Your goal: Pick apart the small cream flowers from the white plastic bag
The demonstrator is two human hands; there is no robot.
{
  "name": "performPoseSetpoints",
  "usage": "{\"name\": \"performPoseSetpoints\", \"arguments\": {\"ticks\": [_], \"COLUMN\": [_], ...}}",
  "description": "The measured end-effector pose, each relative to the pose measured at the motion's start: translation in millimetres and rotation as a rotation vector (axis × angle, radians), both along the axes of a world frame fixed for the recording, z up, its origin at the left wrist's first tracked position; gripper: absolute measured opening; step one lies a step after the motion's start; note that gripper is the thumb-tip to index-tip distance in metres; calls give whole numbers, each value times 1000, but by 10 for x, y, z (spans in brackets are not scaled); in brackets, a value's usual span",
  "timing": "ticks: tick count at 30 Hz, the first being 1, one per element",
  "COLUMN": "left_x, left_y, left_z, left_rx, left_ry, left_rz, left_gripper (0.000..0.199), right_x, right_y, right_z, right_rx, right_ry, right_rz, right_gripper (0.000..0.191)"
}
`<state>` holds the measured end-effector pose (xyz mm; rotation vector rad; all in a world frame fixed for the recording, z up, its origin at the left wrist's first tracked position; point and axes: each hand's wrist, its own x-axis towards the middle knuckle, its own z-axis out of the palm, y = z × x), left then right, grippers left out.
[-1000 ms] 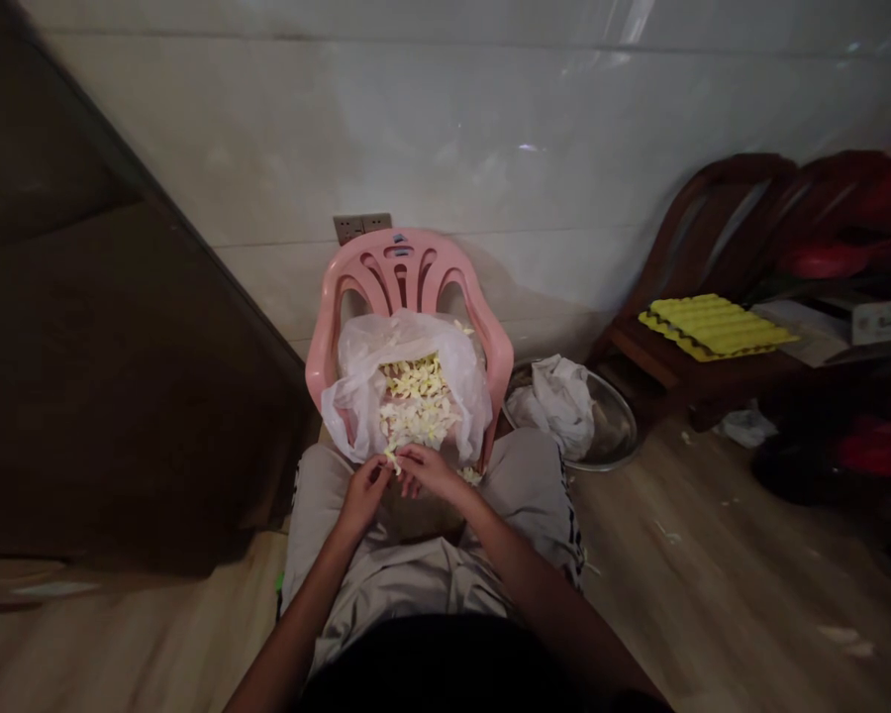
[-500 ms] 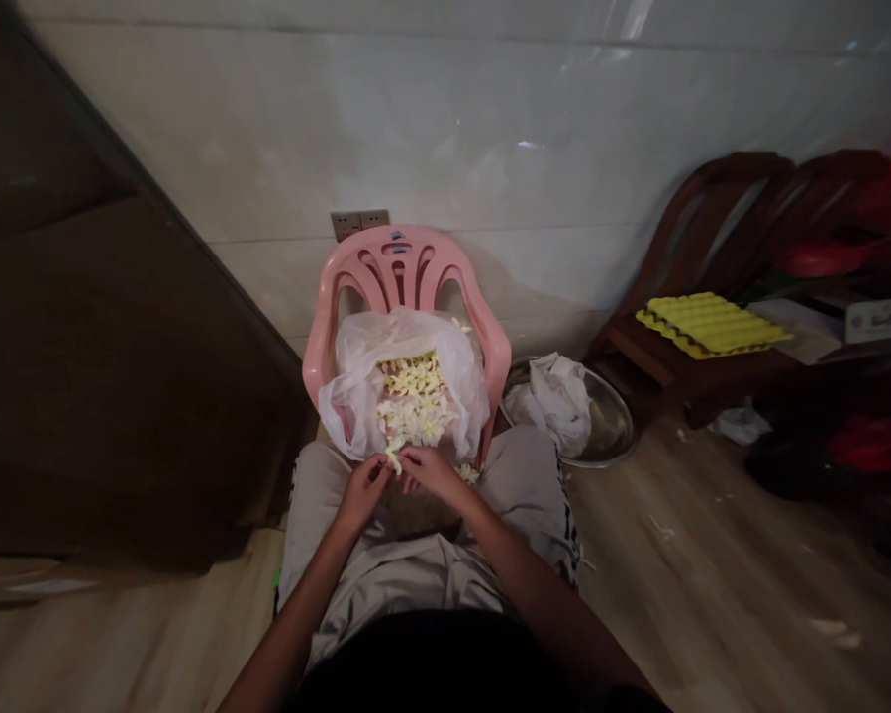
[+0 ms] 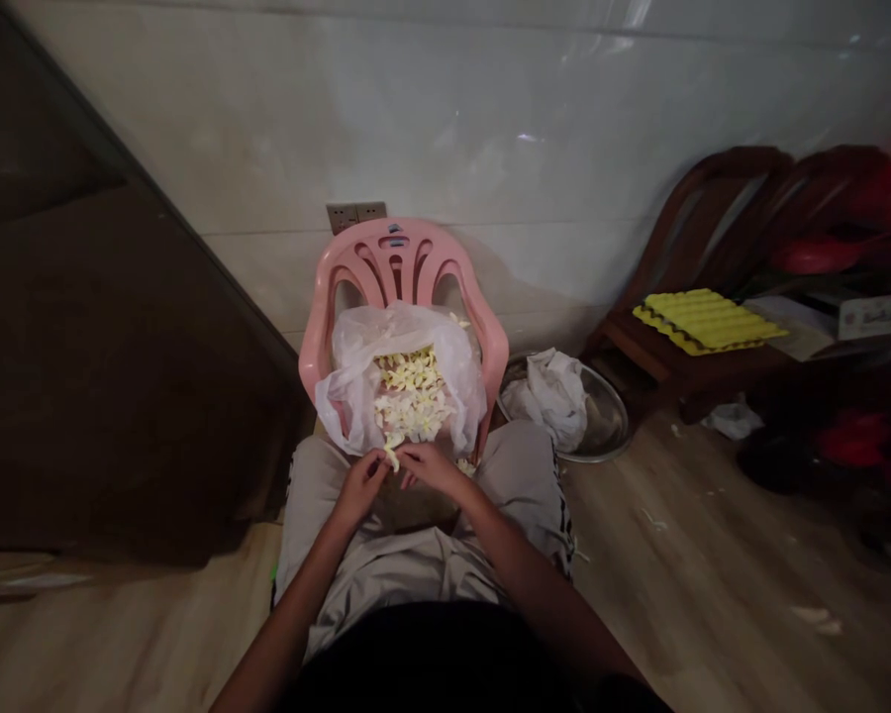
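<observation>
Between my two hands is a small pale-yellow flower, pinched at the front edge of a pink plastic chair. My left hand closes its fingertips on the flower from the left. From the right, my right hand reaches over with its thumb and forefinger pressed to the same flower. A translucent white plastic bag lies spread on the chair seat just beyond. Inside its opening are many cream and yellow flowers. A few more lie beside my right wrist, partly hidden.
Right of the chair, a metal basin on the floor holds a crumpled white bag. Farther right, a yellow egg tray rests on a dark wooden chair. A large dark panel stands at left. A tiled wall with a socket is behind.
The whole view has shifted slightly, so everything appears a little higher and to the left. Both hands keep hold of the flower in nearly the same pose.
</observation>
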<state>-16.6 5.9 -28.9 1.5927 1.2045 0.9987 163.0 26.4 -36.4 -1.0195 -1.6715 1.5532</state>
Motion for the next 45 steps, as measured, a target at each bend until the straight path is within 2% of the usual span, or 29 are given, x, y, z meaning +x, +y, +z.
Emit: {"name": "performPoseSetpoints", "arguments": {"ticks": [4, 10, 17, 20, 23, 26, 30, 34, 37, 42, 45], "left_x": [3, 24, 32, 43, 47, 34, 12, 31, 60, 57, 28], "left_y": [-5, -35, -46, -46, -46, -44, -41, -48, -51, -24, -5], "left_z": [-19, 32, 90, 98, 95, 84, 68, 72, 94, 115, 94], "left_rx": [-9, -22, -31, -44, -42, -14, 21, -40, -131, -172, -179], "left_ry": [-8, 10, 24, 24, 55, 94, 122, 48, -76, -213, -253], "left_rz": [-21, -23, -21, -4, -2, -5, -10, -54, -81, 46, 182], "left_gripper": [24, 26, 27, 27, 26, 25, 25, 24, 25, 23, 23], "right_x": [19, 50, 69, 65, 63, 61, 51, 37, 33, 47, 61], "right_y": [1, -27, -48, -46, -52, -63, -75, -73, -42, 45, 75], "right_z": [30, 71, 152, 154, 139, 128, 139, 122, 52, -49, -42], "right_rx": [-46, -59, -4, 4, 78, 151, 170, 179, 124, 48, 37], "right_ry": [24, 17, -26, -73, -138, -183, -216, -238, -235, -243, -244], "right_rz": [14, 37, 24, 8, -2, -5, -14, -47, -62, -180, -253], "right_gripper": [25, 26, 27, 26, 21, 19, 17, 14, 15, 20, 20]}}
